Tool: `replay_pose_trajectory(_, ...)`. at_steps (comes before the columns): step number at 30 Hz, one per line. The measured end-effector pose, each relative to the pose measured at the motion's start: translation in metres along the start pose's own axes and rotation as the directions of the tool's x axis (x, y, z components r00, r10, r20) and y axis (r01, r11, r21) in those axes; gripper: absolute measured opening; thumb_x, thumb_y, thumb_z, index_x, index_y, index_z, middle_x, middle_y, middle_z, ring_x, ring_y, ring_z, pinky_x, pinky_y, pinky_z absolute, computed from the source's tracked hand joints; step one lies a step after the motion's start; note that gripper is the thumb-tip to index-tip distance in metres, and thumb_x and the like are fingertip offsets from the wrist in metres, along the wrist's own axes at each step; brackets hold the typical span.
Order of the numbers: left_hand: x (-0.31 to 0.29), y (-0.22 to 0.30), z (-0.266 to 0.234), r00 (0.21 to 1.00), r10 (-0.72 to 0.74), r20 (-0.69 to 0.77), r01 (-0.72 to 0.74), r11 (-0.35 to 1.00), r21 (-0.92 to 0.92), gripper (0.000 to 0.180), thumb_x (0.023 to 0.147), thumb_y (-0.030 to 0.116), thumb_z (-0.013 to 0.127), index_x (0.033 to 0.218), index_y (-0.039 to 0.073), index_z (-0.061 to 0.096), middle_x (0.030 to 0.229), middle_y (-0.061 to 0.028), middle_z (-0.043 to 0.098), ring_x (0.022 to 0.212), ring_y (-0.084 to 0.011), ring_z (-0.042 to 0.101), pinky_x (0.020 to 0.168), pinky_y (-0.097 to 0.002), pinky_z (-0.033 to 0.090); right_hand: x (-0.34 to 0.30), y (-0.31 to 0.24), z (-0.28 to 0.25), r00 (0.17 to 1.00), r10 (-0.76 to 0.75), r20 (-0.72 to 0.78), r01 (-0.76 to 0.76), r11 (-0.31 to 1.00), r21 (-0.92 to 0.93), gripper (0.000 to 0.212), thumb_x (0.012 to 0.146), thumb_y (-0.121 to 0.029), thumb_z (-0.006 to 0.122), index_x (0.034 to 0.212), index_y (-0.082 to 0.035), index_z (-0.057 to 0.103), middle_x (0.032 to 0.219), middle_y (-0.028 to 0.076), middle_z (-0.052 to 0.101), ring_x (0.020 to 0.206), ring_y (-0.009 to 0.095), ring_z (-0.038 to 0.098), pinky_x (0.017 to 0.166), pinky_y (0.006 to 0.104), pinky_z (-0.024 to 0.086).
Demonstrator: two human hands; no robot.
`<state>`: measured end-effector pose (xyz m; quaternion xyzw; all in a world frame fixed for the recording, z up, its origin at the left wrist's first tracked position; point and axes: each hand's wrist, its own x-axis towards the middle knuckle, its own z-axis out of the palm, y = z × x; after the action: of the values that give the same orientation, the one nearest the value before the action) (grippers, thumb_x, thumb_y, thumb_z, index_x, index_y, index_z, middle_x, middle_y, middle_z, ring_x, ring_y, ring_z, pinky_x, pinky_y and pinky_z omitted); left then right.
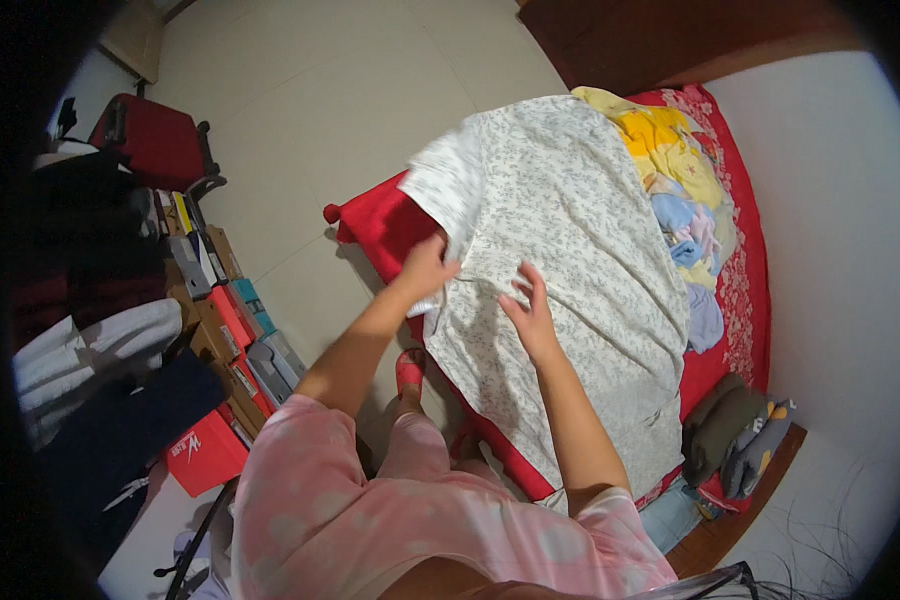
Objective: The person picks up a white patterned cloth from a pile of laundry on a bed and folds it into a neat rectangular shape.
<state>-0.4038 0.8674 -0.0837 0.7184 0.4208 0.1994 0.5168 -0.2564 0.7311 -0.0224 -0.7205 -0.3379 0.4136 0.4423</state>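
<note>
A large white cloth with a grey leaf print (570,220), which looks like a bed sheet or cover, lies spread over the red bed (380,228). At its left edge my left hand (430,268) is closed on the fabric, though the fingertips are partly hidden. The flap beyond that hand is lifted and smeared by motion. My right hand (532,315) is just over the middle of the cloth, with fingers apart and nothing in it. Wrinkles run across the cloth to the right of both hands.
Yellow and blue clothes (685,200) lie heaped along the bed's far right side. Dark folded garments (735,440) sit at the near right corner. Several shoe boxes (240,330) and hanging clothes line the left, below a red suitcase (158,140). A white wall (830,200) borders the right.
</note>
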Motion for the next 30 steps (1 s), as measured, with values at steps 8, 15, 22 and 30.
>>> replay_pose_trajectory(8,-0.061,0.050,0.058,0.897,0.244,0.369,-0.169,0.960,-0.224,0.027,0.070,0.010,0.058,0.095,0.002,0.052,0.072,-0.0081,0.052,0.066,-0.0202,0.051,0.061,-0.0294,0.041,0.029,-0.002,-0.008,0.974,0.112,-0.196,-0.074,0.979,0.191,0.043,0.073,-0.007,0.056,0.113,-0.002,0.042,0.101,0.014,0.054,0.088,0.019,0.053,0.075,0.0290,0.042)
replay_pose_trajectory(15,-0.031,0.070,0.055,0.994,-0.041,0.101,0.076,0.927,-0.368,0.053,0.075,0.019,0.058,0.120,0.003,0.035,0.108,-0.0116,0.045,0.096,-0.0158,0.045,0.082,-0.0259,0.038,-0.011,0.006,-0.011,0.998,-0.044,-0.051,0.032,0.973,-0.228,0.023,0.076,-0.002,0.048,0.098,0.000,0.051,0.078,0.006,0.057,0.069,0.012,0.051,0.064,0.0266,0.042)
replay_pose_trajectory(22,-0.028,0.100,0.050,0.899,-0.208,0.384,0.266,0.958,-0.104,0.047,0.069,0.012,0.056,0.112,0.000,0.045,0.100,-0.0166,0.054,0.096,-0.0215,0.051,0.083,-0.0295,0.039,-0.023,-0.026,-0.046,0.909,0.314,0.273,-0.413,0.603,0.682,0.038,0.082,-0.025,0.046,0.114,-0.007,0.040,0.103,0.005,0.048,0.083,0.014,0.052,0.070,0.0317,0.045)
replay_pose_trajectory(30,-0.069,0.136,0.056,0.732,0.074,0.677,-0.003,0.994,-0.106,0.038,0.073,0.012,0.057,0.110,0.002,0.050,0.100,-0.0138,0.056,0.092,-0.0196,0.053,0.081,-0.0289,0.040,-0.013,0.016,-0.061,0.913,0.406,0.042,-0.360,0.752,0.552,0.033,0.071,-0.007,0.052,0.103,-0.002,0.045,0.083,0.010,0.053,0.074,0.018,0.052,0.062,0.0302,0.045)
